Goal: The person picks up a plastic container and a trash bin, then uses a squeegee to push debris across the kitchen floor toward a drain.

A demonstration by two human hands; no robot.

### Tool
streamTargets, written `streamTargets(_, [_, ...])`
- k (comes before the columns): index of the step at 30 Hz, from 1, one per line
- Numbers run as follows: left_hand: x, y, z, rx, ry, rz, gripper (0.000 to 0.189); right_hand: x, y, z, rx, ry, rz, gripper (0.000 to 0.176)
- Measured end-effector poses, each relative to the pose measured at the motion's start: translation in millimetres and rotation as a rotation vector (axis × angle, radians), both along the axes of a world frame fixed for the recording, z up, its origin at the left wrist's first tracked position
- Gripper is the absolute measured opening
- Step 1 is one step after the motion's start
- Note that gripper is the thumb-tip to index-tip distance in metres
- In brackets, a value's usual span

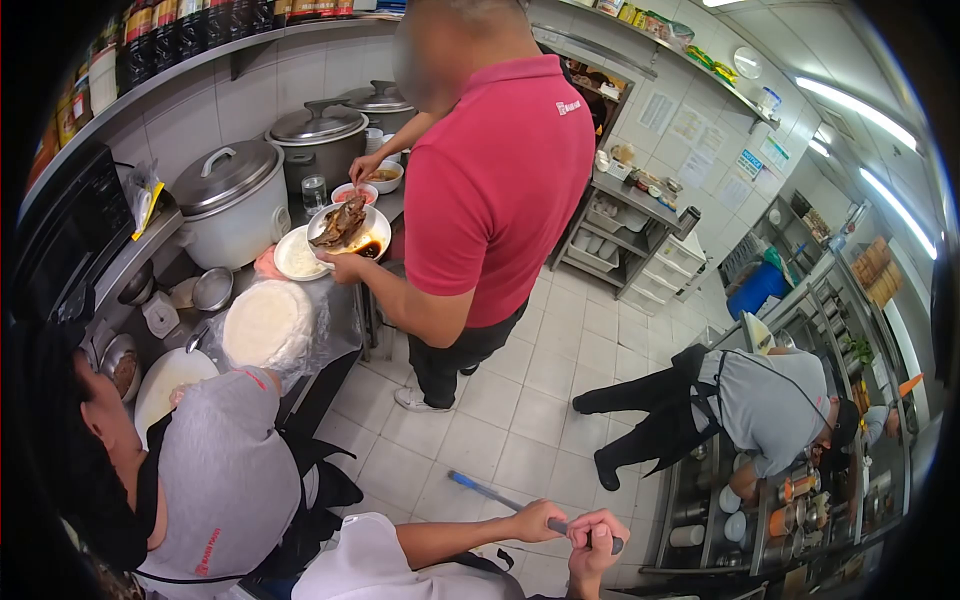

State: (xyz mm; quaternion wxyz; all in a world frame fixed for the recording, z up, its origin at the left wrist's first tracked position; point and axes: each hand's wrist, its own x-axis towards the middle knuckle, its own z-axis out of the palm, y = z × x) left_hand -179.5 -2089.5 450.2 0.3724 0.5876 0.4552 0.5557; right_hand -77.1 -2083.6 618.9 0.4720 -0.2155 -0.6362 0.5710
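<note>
At the bottom of the head view, my left hand (537, 520) is closed around a grey pole (506, 502) that turns blue toward its far end. My right hand (597, 541) grips the same pole near its rounded grey end, just right of the left hand. The pole slants up and left over the white tiled floor (470, 440). A pale sleeve (365, 560) covers my left upper arm.
A person in a red shirt (500, 190) holds a plate of dark food (345, 228) by a counter with large pots (228, 185). Lower left, a person in grey (225, 470) works close by. Another person (770, 400) bends at the right-hand shelves (710, 500).
</note>
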Motion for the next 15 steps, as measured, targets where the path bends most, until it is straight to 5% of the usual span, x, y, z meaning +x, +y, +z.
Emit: streamTargets(15, [1.1, 0.7, -4.5, 0.023, -0.001, 0.022, 0.03, -1.8, 0.5, 1.5, 0.005, 0.012, 0.02, 0.054])
